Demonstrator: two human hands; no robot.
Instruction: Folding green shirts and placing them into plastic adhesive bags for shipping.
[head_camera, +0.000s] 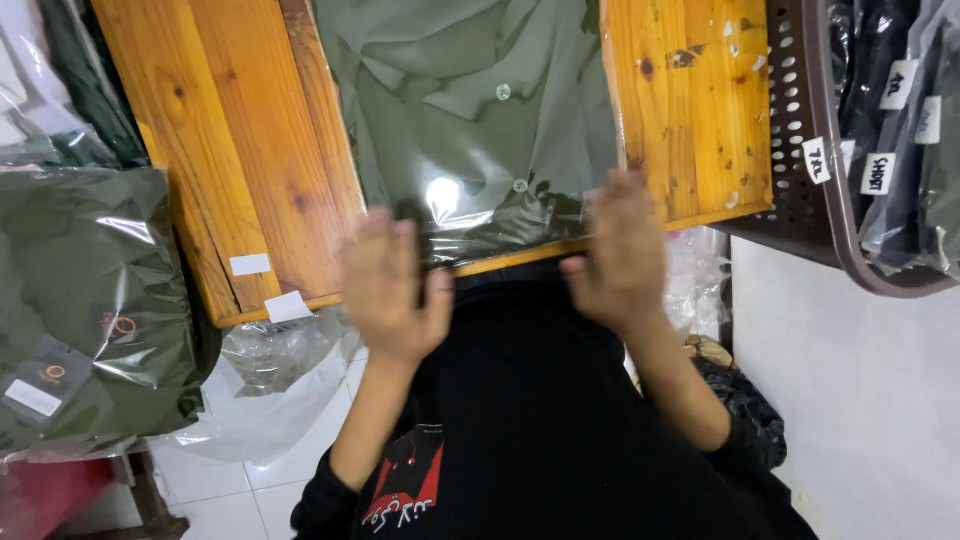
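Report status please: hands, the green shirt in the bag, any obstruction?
Left hand and right hand flat on bagged green shirt, near edge. Shirt lies on wooden table. Brown basket beside, no obstruction.

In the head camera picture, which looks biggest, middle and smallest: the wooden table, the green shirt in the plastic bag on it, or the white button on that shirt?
1. Orange-brown wooden table, biggest.
2. Olive green shirt in clear plastic bag, middle.
3. Small round white button, smallest by far.
The table's and shirt's tops run out of view, so the picture shows only part of each.

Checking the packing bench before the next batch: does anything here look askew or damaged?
Nothing is damaged. The bagged green shirt overhangs the wooden table's near edge, where the left hand and right hand press on its plastic.
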